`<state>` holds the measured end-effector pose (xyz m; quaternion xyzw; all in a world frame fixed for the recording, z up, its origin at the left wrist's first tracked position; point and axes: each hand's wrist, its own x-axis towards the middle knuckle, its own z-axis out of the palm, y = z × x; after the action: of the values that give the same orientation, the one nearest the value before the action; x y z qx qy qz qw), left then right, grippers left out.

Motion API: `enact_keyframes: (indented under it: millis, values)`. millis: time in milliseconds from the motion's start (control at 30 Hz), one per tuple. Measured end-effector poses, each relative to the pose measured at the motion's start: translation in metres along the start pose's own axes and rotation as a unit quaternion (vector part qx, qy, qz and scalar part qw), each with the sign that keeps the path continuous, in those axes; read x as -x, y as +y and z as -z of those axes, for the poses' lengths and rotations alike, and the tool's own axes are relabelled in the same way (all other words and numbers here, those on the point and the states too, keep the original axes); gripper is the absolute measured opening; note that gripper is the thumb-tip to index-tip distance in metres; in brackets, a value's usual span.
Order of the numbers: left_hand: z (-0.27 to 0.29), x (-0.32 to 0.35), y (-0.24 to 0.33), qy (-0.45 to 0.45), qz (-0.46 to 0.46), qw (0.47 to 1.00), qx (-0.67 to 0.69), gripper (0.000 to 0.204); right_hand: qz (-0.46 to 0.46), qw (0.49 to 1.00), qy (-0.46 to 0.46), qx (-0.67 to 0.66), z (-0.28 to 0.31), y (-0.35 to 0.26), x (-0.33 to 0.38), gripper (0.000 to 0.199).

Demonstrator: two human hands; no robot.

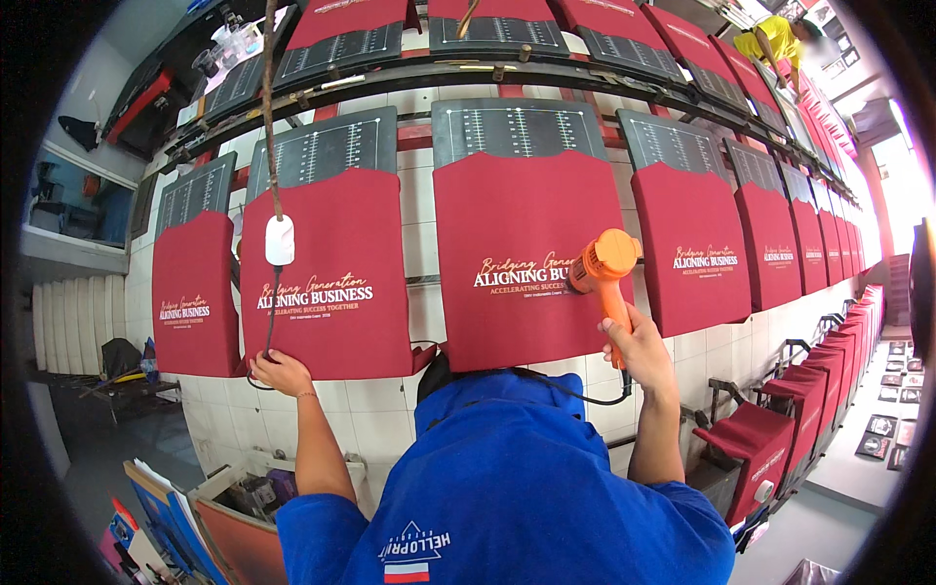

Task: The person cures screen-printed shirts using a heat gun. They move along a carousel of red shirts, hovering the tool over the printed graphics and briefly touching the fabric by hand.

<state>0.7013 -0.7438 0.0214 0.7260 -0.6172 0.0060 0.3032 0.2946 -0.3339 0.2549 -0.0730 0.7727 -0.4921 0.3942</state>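
Observation:
My right hand (639,349) is wrapped round the handle of an orange heat gun (612,255). The gun's nozzle points left over the print on a maroon shirt (522,327), which is stretched on a dark printing board (517,129) in front of me. A black cord runs from the gun's handle toward my waist. At the lower edge of the neighbouring maroon shirt (331,234), my left hand (281,372) is closed on a thin black cord (276,292). That cord leads up to a white socket block (280,241), which hangs from a brown cable above the shirt.
More boards with maroon shirts (692,244) run in a row to the far right. A dark rail (429,73) separates them from a second row behind. Shirt-covered boards (751,444) also stand at lower right. At far right, a person in yellow (775,41) leans over the boards.

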Motion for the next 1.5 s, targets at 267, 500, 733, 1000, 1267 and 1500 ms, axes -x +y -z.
enact_keyframes:
  millis: [267, 500, 733, 1000, 1267, 1500]
  values:
    - [0.002, -0.001, 0.000, -0.014, -0.002, 1.000, -0.013, 0.038, 0.007, 0.997, 0.071, -0.016, 0.021, 0.007, 0.002, 0.029]
    - [0.000, -0.001, -0.002, -0.016, 0.004, 1.000, -0.004, 0.039, 0.016, 0.994, 0.089, -0.059, 0.038, 0.018, 0.001, 0.029]
    - [-0.002, -0.001, -0.004, -0.010, -0.002, 1.000, -0.015, 0.039, 0.011, 0.996, 0.075, -0.049, 0.032, 0.017, 0.001, 0.033]
    - [0.000, 0.001, -0.002, -0.014, 0.006, 1.000, -0.007, 0.039, 0.018, 0.998, 0.054, -0.037, 0.009, 0.008, 0.006, 0.037]
    - [-0.003, 0.001, -0.003, -0.002, -0.009, 1.000, -0.019, 0.038, 0.015, 0.997, -0.027, -0.069, -0.036, 0.000, 0.007, 0.028]
    - [0.007, -0.009, -0.010, -0.006, -0.054, 0.996, -0.071, 0.033, 0.012, 0.991, -0.127, -0.032, -0.084, -0.015, 0.002, 0.031]
